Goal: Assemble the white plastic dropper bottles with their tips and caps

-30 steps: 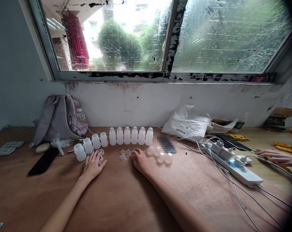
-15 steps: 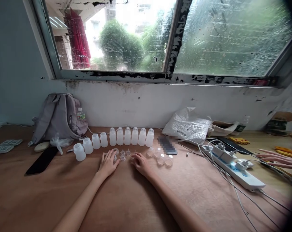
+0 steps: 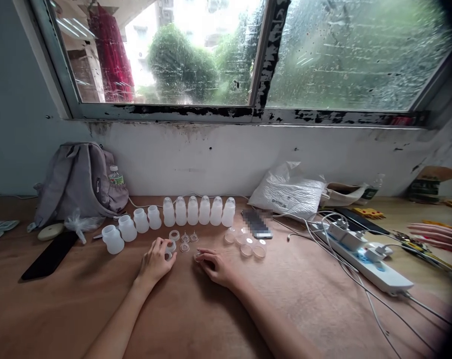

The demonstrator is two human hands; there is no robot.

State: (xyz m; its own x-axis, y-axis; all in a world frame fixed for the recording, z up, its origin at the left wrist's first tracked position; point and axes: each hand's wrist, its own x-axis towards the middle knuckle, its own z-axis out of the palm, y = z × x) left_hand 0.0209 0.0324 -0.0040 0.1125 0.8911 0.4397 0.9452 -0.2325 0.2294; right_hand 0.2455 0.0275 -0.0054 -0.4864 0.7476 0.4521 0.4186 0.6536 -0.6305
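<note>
While white collar rings on the reddish-brown wooden tabletop are touched by the curled left hand, whether one is gripped cannot be told; the right hand is held narrow near clear teats, anything pinched there being likewise unclear. Frosted bottles are ranged behind, before a stained white wall and paint-chipped window. Dark print on the silver mailer and a green label on the drinks bottle cannot be read.

A brown table carries translucent bottles, rings and a backpack.
</note>
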